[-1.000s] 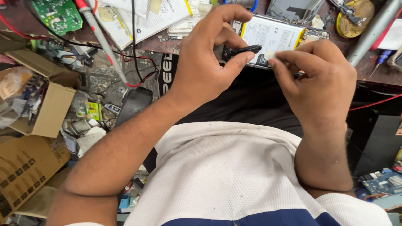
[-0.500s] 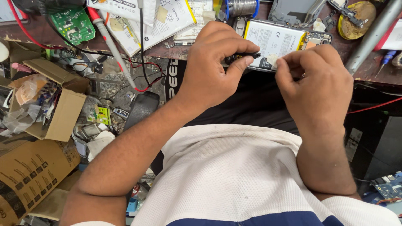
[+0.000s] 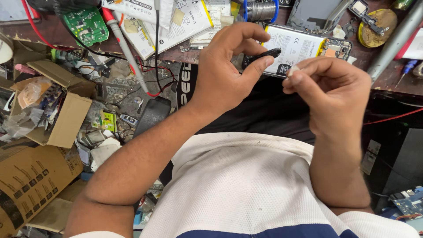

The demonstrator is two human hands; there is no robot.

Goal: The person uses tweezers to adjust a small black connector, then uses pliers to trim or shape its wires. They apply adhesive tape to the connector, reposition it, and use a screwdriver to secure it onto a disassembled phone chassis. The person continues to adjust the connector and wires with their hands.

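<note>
My left hand (image 3: 229, 70) pinches a small, thin black part (image 3: 263, 55) between thumb and fingers, held up in front of an opened phone (image 3: 308, 46) whose white battery and circuit board show. My right hand (image 3: 335, 88) hovers just right of it, with its thumb and forefinger pinched together at the tips near the phone's lower edge. Whether something tiny sits between those fingertips cannot be told. The two hands are a short gap apart.
On the bench edge lie a green circuit board (image 3: 86, 24), a red-tipped probe (image 3: 125, 48) with red and black wires, white battery packs (image 3: 176, 17), a solder spool (image 3: 260, 9) and a metal rod (image 3: 394, 39). Open cardboard boxes (image 3: 53, 110) of scrap sit on the floor at left.
My right hand has drawn away from the left hand, to the right and slightly down. The left hand still holds the black part, now lifted clear of the phone.
</note>
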